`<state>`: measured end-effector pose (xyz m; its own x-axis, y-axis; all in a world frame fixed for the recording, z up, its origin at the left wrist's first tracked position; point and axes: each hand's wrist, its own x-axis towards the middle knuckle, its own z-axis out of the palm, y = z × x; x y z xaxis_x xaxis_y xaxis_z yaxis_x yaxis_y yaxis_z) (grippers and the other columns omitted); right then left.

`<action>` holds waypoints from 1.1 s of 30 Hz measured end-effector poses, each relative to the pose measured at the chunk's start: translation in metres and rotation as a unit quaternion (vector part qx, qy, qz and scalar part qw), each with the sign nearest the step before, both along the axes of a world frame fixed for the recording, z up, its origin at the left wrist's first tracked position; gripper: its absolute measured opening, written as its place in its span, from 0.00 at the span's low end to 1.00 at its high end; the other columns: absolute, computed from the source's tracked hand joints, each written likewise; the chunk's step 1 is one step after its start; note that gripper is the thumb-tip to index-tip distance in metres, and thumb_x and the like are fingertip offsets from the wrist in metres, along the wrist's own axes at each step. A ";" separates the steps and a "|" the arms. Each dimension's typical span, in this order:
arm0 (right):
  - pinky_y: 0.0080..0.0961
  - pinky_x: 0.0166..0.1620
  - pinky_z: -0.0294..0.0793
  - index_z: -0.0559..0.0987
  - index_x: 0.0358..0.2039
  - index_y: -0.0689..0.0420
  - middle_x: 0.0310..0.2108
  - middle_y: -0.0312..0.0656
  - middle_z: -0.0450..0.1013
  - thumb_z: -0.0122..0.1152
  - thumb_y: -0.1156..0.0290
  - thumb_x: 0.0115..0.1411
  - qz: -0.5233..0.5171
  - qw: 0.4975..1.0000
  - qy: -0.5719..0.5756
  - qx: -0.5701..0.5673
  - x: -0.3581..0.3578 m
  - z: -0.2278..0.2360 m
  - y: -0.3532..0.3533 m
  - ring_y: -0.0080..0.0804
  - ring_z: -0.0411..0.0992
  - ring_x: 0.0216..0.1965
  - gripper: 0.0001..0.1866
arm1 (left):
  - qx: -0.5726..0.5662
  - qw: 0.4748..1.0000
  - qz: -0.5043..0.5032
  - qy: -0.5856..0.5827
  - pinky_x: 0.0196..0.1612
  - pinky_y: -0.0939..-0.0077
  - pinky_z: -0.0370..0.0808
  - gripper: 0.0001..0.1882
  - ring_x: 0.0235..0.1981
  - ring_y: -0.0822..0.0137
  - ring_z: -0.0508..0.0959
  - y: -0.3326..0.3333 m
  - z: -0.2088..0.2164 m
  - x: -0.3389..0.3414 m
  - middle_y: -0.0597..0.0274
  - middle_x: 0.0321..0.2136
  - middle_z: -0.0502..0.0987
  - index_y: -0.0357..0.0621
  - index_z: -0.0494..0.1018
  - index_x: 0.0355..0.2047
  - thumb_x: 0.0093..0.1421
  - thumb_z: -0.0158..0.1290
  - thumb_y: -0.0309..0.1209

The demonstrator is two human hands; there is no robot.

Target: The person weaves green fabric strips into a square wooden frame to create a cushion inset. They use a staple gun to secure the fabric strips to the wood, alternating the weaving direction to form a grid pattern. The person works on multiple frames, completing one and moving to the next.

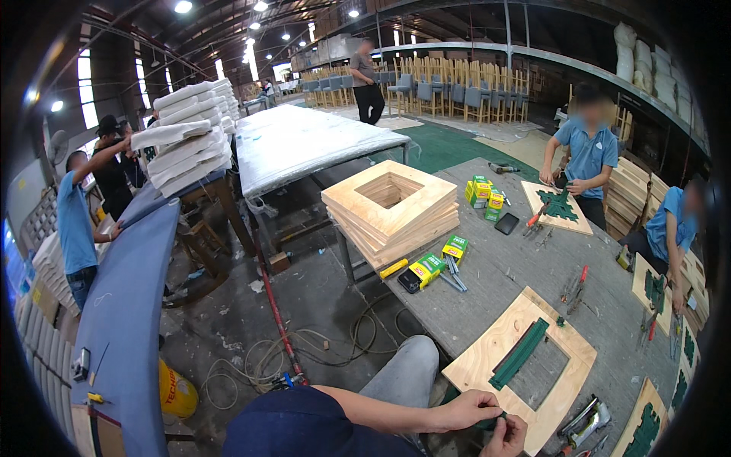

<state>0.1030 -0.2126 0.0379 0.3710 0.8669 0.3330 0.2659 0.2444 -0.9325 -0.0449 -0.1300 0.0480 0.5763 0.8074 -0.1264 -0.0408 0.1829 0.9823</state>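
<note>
A square plywood frame (472,358) with an opening in its middle lies on the grey worktable in front of me. Dark green webbing (520,353) stretches along one side of the opening, and a small green bit rests at the frame's far edge. My left hand (474,409) and my right hand (505,437) meet over the frame's near edge, fingertips pinched together. Between them is a short dark green strip (489,423), mostly hidden by the fingers. Beside my right hand lies a staple gun (592,426).
Stacked plywood frames (390,199) stand at the table's far left corner. Near them are staple boxes (426,270) and a phone (507,223). Red-handled pliers (583,278) lie mid-table. Two co-workers handle webbed frames (557,217) on the right. An air hose (259,358) loops over the floor.
</note>
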 end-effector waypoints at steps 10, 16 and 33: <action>0.25 0.41 0.74 0.82 0.37 0.63 0.32 0.42 0.78 0.66 0.80 0.61 -0.043 0.999 -0.019 -0.001 0.010 0.001 0.003 0.31 0.75 0.34 0.04 | -0.058 0.998 0.007 0.006 0.47 0.79 0.75 0.08 0.41 0.79 0.76 -0.001 -0.006 0.006 0.69 0.38 0.81 0.39 0.80 0.43 0.70 0.58 0.30; 0.24 0.41 0.76 0.81 0.39 0.62 0.35 0.44 0.80 0.68 0.84 0.58 -0.048 0.999 0.026 0.003 0.012 0.006 -0.009 0.30 0.78 0.36 0.09 | -0.049 0.998 -0.021 -0.017 0.36 0.87 0.70 0.04 0.33 0.85 0.73 -0.003 0.003 0.009 0.74 0.33 0.79 0.40 0.79 0.42 0.70 0.58 0.27; 0.28 0.39 0.78 0.83 0.39 0.61 0.34 0.46 0.80 0.70 0.82 0.57 -0.088 0.992 -0.091 0.006 0.017 0.016 -0.013 0.38 0.80 0.34 0.09 | 0.031 0.994 -0.076 0.071 0.41 0.80 0.75 0.06 0.36 0.80 0.76 -0.002 0.021 0.011 0.71 0.33 0.79 0.37 0.78 0.43 0.67 0.60 0.25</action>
<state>0.1204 -0.2251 0.0539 0.4487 0.7898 0.4182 0.4681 0.1908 -0.8628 -0.0337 -0.1321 0.0690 0.6726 0.7205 -0.1687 0.1228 0.1161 0.9856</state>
